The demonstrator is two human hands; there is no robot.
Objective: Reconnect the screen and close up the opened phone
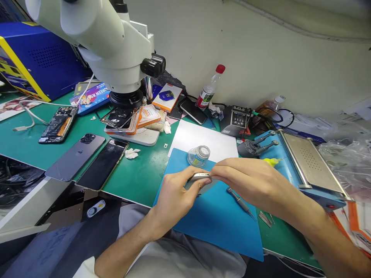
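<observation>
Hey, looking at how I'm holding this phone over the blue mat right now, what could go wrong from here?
1. The phone is pinched edge-on between your left hand and right hand, above the blue mat; a slip might drop it.
2. The small glass jar lies on its side just behind your fingers; a nudge could roll it, perhaps spilling.
3. The screwdriver lies loose under your right wrist and may get knocked off.
</observation>
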